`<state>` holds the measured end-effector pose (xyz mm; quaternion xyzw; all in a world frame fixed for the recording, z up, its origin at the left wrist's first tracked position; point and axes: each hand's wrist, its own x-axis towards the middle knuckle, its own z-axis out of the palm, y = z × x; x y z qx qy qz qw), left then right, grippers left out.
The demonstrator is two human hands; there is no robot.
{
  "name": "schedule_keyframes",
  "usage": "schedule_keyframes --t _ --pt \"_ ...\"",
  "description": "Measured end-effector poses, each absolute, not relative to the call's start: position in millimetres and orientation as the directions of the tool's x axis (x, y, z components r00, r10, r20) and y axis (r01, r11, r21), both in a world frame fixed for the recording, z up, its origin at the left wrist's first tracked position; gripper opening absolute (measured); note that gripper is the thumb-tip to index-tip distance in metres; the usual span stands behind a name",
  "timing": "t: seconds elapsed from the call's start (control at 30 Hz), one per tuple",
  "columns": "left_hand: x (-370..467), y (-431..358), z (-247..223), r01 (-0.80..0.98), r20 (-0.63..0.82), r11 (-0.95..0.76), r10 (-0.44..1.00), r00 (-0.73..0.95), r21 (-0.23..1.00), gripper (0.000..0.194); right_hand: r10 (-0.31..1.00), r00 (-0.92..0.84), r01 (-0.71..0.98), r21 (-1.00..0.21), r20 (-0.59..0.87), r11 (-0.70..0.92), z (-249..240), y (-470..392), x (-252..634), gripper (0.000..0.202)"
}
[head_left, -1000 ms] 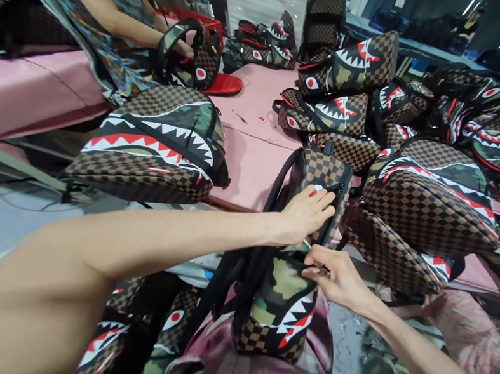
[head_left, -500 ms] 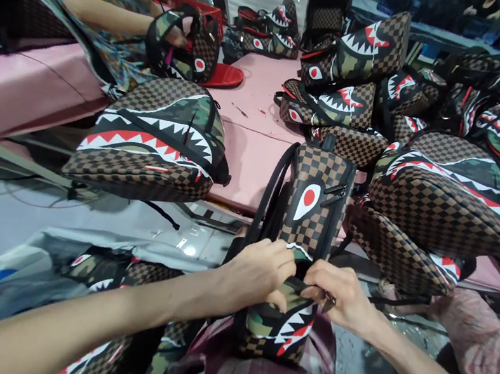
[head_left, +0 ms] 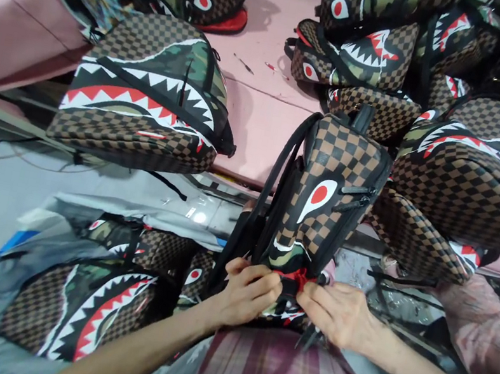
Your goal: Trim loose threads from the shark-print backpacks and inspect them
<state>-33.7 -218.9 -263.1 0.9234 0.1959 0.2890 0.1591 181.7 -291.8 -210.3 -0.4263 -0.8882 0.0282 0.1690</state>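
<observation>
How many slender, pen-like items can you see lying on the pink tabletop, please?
2 are visible: a dark item and, to its right, a red item, both on the pink tabletop beyond the held backpack. Others may be hidden.

No lettering, label, brand name, number or sign can be read, neither on the checkered shark-face backpack [head_left: 346, 159] in the person's hands nor on the other backpacks [head_left: 137, 99] lying around it.

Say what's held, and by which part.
A checkered backpack: left hand and right hand both grip its lower part, either side of the red lining. A dark pointed tool juts from under the right hand; its grip is hidden.
</observation>
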Motion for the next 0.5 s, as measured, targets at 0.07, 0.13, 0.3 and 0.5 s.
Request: schedule_keyframes --t 0.07,0.13,0.3,0.5 --pt "-34 -213 -260 0.243 0.571 -0.899 0.422 0.704 0.365 0.022 0.772 -0.582 0.74 -0.226 0.257 0.633 -210 -290 179 0.023" --pt "-32 -207 -252 0.216 0.597 -0.907 0.404 0.693 0.362 0.018 0.781 -0.583 0.73 -0.279 0.224 0.624 -208 -287 180 0.024" --pt "-28 -198 -232 0.141 0.526 -0.889 0.378 0.762 0.435 0.017 0.811 -0.554 0.71 -0.402 0.188 0.578 -205 -283 190 0.028" --pt "-4 -200 -232 0.107 0.498 -0.904 0.323 0.804 0.414 0.011 0.873 -0.262 0.841 -0.346 0.411 0.415 -230 -313 200 0.025"
